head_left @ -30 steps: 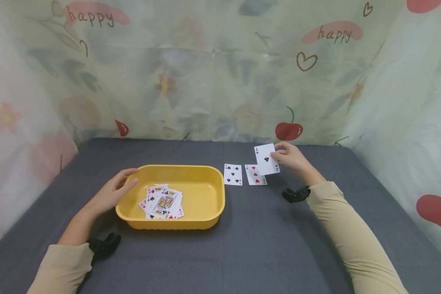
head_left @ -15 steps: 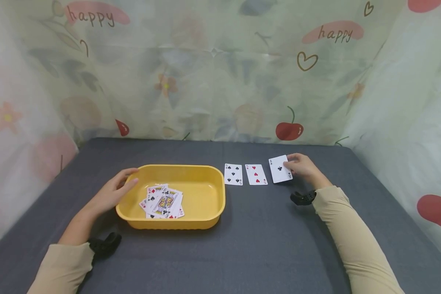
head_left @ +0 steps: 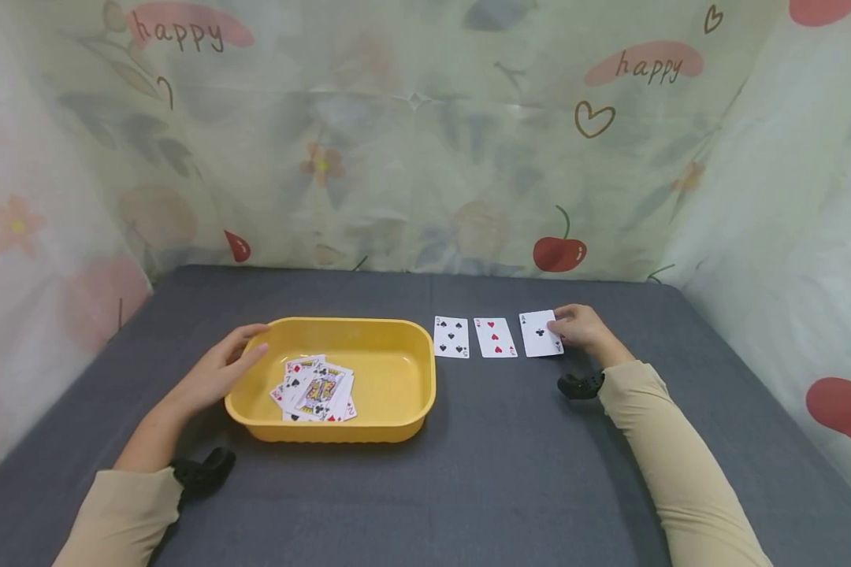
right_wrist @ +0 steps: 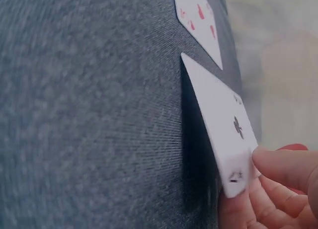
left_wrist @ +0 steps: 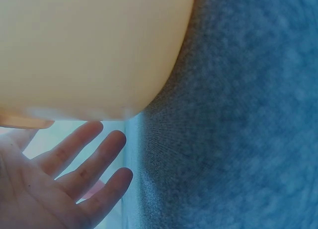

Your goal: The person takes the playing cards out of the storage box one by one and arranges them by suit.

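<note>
Pinching the ace of clubs (head_left: 536, 334) by its right edge, the right hand (head_left: 583, 331) is way closer, card tilted on the bench (head_left: 496, 480) beside the three of hearts (head_left: 495, 338), long axis front-to-back, left hand (head_left: 220, 366) just loose-fingered at the tray (head_left: 354, 320).

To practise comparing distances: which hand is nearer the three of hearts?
The right hand, pinching the ace beside the three of hearts; the left hand is at the tray's far end.

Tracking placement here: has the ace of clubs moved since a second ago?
Yes. Against the three of hearts, the ace of clubs has shifted right and down in the head view: it overlapped that card then; now they show apart.
</note>
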The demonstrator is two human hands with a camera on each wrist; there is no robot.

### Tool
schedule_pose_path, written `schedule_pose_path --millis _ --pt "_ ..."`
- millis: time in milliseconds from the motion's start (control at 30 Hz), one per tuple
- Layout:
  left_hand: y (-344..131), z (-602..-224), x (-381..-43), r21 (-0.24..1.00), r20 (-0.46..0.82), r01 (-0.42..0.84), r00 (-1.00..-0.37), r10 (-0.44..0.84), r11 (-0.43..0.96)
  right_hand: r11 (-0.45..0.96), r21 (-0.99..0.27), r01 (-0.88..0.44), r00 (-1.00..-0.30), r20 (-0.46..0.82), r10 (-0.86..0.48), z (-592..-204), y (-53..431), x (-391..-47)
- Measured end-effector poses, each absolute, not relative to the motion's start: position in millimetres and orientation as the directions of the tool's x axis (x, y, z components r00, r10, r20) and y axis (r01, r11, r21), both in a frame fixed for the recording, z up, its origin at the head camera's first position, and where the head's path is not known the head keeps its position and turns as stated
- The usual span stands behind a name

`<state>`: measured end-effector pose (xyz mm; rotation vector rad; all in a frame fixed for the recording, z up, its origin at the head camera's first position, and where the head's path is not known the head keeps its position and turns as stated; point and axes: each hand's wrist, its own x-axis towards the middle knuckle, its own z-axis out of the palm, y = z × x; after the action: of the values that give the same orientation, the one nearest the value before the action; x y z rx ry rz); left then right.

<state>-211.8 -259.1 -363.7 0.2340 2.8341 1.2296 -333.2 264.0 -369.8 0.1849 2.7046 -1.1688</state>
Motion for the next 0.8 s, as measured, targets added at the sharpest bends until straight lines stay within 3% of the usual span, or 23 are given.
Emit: schedule_pose_path --millis 467,800 --pt "-259.2 -363.9 -212.2 0.730 0.016 0.117 -0.988 0.154 0.673 0.735 -0.661 0.151 -0.981 -0.192 0.029 -359.3 260.8 -327.6" --pt "-259.0 -364.6 -213.1 0.734 0.004 0.104 -0.989 0.149 0.671 0.682 -0.731 -0.016 -0.959 -0.182 -0.218 -328.4 220.6 -315.4"
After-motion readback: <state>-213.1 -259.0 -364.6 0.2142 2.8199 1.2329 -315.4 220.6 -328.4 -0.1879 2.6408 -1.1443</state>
